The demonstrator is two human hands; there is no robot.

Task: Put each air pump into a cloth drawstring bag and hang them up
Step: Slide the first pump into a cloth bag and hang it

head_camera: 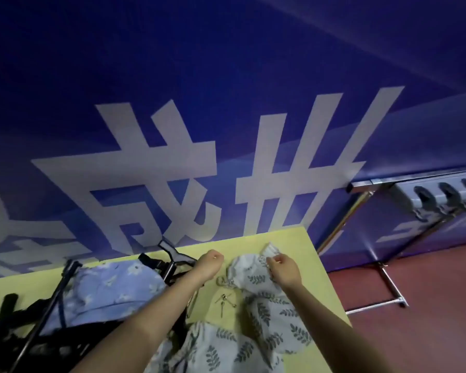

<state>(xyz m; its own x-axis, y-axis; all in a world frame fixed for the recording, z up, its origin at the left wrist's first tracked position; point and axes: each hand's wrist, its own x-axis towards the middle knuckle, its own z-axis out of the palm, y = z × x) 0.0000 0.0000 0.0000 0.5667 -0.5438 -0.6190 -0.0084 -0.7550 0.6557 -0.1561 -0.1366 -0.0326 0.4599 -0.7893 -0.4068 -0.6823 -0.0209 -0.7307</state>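
1. Cotton printed with grey-green leaves makes up the drawstring bag (pixel 256 281) that the right hand (pixel 284 269) pinches at its gathered mouth, fingers curled round the cloth near the counter's far edge.
2. Left of that bag, the left hand (pixel 209 261) is curled into a loose fist; whether it holds the bag's cord cannot be told.
3. Lying lengthwise on the yellow counter (pixel 301 239), the leaf-print bag bulges along its length and runs toward the near right edge.
4. Just left of the bag's middle, small metal hooks (pixel 224 298) lie on the bare counter.
5. Nearer than that bag, a second leaf-print bag (pixel 213 348) lies crumpled at the near edge.
6. Farther left of the held bag, a blue flower-print bag (pixel 105 288) lies over black air pumps (pixel 42 324), whose handles and a T-shaped grip (pixel 172 253) stick out.
7. Well to the right of the bag, beyond the counter, a metal rack (pixel 388 281) stands on the red floor (pixel 428 332), with a hook rail (pixel 441 195) on top.
8. Behind the bag rises a blue banner (pixel 226 76) with large white characters.
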